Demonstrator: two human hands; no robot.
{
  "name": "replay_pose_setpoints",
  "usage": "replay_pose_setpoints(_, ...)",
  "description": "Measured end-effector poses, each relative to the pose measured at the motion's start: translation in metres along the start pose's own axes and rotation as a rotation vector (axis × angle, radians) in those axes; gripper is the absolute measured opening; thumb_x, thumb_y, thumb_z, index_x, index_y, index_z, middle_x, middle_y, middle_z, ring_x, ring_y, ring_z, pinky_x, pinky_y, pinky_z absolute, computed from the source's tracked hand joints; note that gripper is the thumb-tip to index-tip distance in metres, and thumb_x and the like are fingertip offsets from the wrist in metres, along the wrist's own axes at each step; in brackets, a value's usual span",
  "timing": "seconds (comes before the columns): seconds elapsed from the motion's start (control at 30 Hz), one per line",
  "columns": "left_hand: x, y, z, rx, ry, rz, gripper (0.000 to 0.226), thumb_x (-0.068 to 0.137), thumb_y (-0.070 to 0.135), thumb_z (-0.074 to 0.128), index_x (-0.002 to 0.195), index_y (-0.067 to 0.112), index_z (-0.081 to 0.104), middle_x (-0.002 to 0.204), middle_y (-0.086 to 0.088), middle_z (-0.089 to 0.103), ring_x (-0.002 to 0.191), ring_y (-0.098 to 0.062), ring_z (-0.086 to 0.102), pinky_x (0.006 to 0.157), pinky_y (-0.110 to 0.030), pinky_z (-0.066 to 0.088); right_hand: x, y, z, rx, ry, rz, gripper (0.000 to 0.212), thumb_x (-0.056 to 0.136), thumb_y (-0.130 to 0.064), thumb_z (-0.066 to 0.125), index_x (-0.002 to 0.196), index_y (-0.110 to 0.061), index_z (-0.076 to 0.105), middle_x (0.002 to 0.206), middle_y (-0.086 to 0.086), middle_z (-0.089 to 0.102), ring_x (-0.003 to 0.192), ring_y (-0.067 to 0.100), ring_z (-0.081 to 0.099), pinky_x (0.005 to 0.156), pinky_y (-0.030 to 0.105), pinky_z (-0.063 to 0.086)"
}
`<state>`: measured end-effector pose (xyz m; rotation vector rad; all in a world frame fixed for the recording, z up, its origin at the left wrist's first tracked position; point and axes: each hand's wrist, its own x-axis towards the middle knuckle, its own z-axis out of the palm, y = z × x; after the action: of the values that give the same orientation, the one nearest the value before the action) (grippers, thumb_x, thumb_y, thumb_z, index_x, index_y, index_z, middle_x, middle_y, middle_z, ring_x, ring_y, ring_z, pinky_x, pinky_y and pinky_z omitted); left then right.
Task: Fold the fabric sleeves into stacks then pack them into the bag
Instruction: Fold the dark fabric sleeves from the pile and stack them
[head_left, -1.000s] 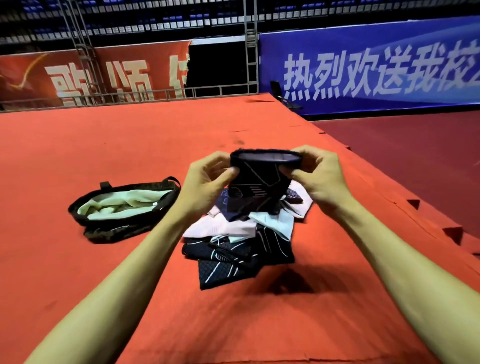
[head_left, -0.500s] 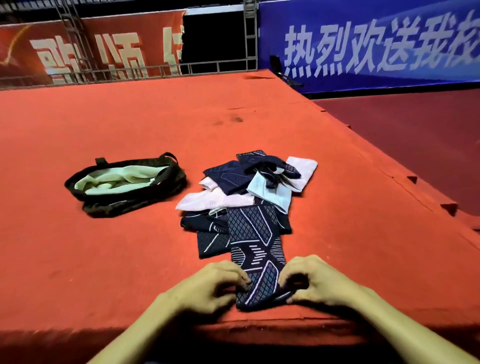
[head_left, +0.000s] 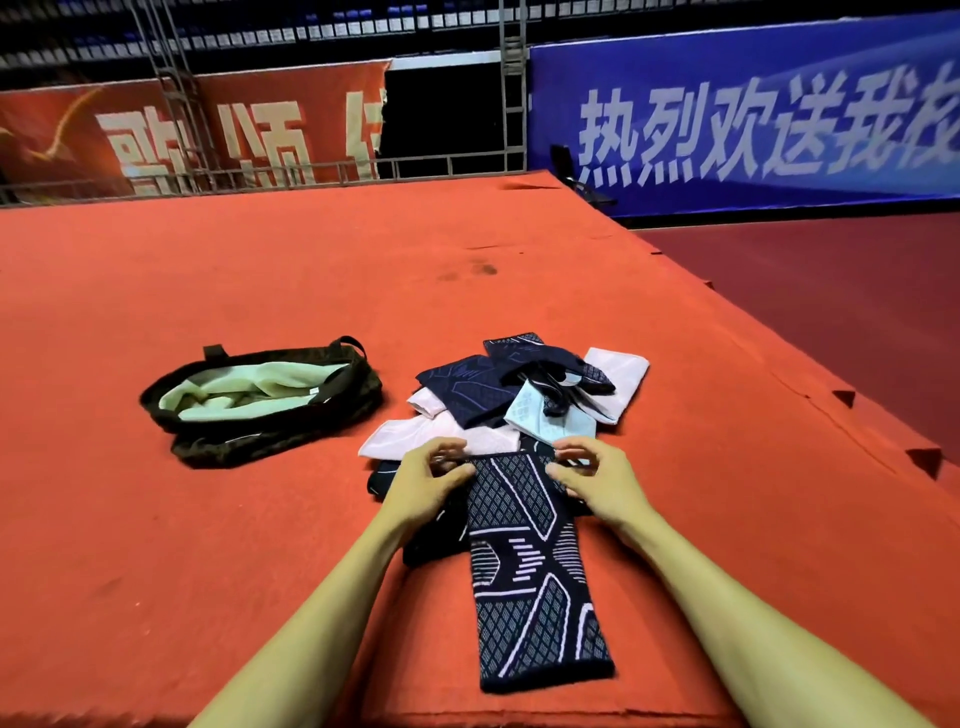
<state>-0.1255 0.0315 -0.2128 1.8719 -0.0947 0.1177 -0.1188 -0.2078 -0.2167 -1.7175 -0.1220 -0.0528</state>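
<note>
Both bare forearms come in from low down and angle toward each other, wrists pretty much level. Left hand (head_left: 431, 475) and right hand (head_left: 597, 475) face each other with fingers curled, each thumb pinching a far corner of the sleeve (head_left: 524, 571). Fingertips are kinda blurry tho.

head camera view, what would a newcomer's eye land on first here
A navy patterned sleeve lies flat on the red carpet at near centre, with the left hand and right hand pinching its far corners. Just beyond sits a loose pile of sleeves in navy, pink and pale blue. Left of the pile is an open dark bag with a pale green lining.
</note>
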Motion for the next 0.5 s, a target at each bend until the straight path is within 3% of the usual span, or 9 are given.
replay_pose_setpoints(0.13,0.003,-0.008,0.002,-0.023,-0.001,-0.002,0.034,0.077,-0.001,0.074,0.106,0.014,0.065,0.103,-0.006,0.067,0.089,-0.013,0.065,0.077,-0.016,0.052,0.007,0.016,0.003,-0.138,-0.009,-0.056,0.037,0.077,-0.007,0.078,0.1,-0.032,0.064,0.114,0.002,0.059,0.078,0.01,0.057,0.071,0.013,0.047)
replay_pose_setpoints(0.23,0.004,-0.006,0.002,-0.019,-0.008,0.02,0.035,0.077,-0.002,0.074,0.107,0.013,0.065,0.097,-0.005,0.065,0.08,-0.008,0.061,0.073,-0.011,0.049,0.008,0.019,0.003,-0.012,-0.025,-0.006,0.04,0.077,0.003,0.074,0.1,-0.029,0.065,0.116,0.006,0.06,0.077,0.016,0.063,0.071,0.022,0.053)
replay_pose_setpoints(0.37,0.004,0.001,0.01,0.034,-0.068,0.093,0.035,0.08,0.003,0.073,0.112,0.015,0.065,0.083,0.001,0.062,0.074,-0.005,0.055,0.074,-0.015,0.047,0.008,0.011,0.0,0.045,0.003,0.022,0.042,0.077,0.006,0.072,0.104,-0.025,0.064,0.092,0.0,0.062,0.067,0.004,0.061,0.06,0.015,0.048)
replay_pose_setpoints(0.43,0.004,0.004,0.01,0.048,-0.063,0.128,0.033,0.081,0.005,0.073,0.111,0.017,0.066,0.085,-0.003,0.067,0.076,-0.004,0.058,0.077,-0.021,0.049,0.007,0.007,-0.003,0.099,-0.022,0.018,0.046,0.078,0.005,0.072,0.108,-0.028,0.061,0.077,-0.002,0.056,0.053,0.001,0.053,0.051,0.016,0.043)
replay_pose_setpoints(0.5,0.003,0.008,0.009,0.028,-0.046,0.134,0.031,0.081,0.005,0.072,0.108,0.021,0.068,0.091,-0.007,0.071,0.082,-0.008,0.061,0.083,-0.031,0.051,0.005,0.001,-0.007,0.122,-0.023,0.007,0.044,0.079,0.001,0.073,0.106,-0.031,0.061,0.071,-0.005,0.055,0.055,0.006,0.049,0.05,0.02,0.042)
